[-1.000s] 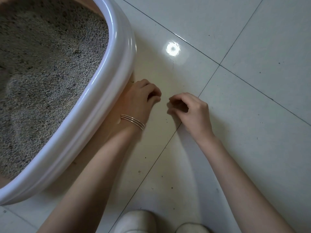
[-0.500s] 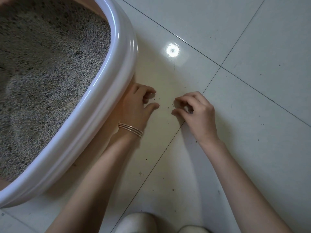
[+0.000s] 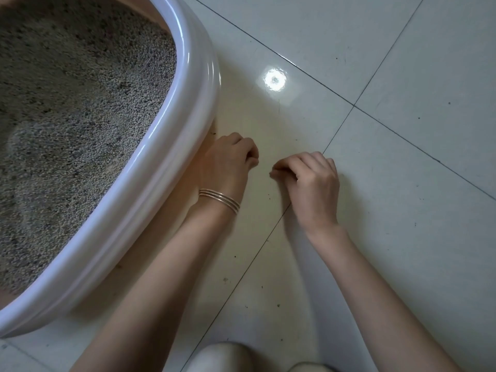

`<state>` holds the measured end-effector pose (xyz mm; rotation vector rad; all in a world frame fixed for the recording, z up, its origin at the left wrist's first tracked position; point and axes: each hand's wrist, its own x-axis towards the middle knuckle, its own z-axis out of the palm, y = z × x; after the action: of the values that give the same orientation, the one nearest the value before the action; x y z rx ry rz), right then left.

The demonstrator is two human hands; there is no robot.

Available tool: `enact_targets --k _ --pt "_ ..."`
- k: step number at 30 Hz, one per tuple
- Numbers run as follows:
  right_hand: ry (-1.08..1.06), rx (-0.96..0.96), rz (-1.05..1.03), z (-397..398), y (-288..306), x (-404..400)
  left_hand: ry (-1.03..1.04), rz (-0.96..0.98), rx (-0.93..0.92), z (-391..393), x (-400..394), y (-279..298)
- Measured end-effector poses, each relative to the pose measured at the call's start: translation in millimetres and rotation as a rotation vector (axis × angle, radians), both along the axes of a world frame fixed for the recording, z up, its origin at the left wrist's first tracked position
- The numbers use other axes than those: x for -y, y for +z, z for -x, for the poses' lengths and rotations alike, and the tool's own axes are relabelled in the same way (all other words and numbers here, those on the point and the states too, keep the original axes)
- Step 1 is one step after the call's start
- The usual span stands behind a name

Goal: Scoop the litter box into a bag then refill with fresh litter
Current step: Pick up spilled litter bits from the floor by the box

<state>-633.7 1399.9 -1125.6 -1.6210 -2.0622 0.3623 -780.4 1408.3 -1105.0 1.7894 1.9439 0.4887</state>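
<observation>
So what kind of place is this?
Probably a room in a home with a cat: a litter box full of grey litter sits on a glossy tiled floor with stray grains.

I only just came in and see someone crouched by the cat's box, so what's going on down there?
A person is crouched on the tiled floor beside the litter box, which holds grey litter. Both hands are low over the tiles among scattered litter grains. The left hand, with a bracelet on its wrist, sits right by the box; the right hand has its fingers curled, seemingly picking up stray bits. No scoop or bag is in view.
</observation>
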Motion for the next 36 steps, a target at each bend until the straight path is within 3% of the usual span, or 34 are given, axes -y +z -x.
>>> enact_targets --k 9,11,15,17,30,36 --pt "0.030 0.160 -0.084 4.0 -5.4 1.4 -0.117 -0.074 -0.295 -8.2 2.8 -6.4" --pt "0.062 0.168 -0.068 3.7 -7.3 0.8 -0.106 -0.076 -0.204 -5.6 7.4 -9.6" --pt "-0.004 -0.096 0.092 -11.0 0.6 1.8 0.068 0.044 0.201 1.5 17.7 -5.1" --pt "-0.051 -0.123 0.117 -17.9 2.7 2.4 0.103 0.036 0.267 -0.9 24.7 -2.8" --pt "0.129 0.008 0.059 -15.3 -3.7 -5.3 0.192 0.009 0.128 -25.9 27.5 -9.7" --pt "0.177 0.048 0.007 -16.3 -3.1 -10.5 0.128 -0.017 0.052 -27.2 27.1 -6.4"
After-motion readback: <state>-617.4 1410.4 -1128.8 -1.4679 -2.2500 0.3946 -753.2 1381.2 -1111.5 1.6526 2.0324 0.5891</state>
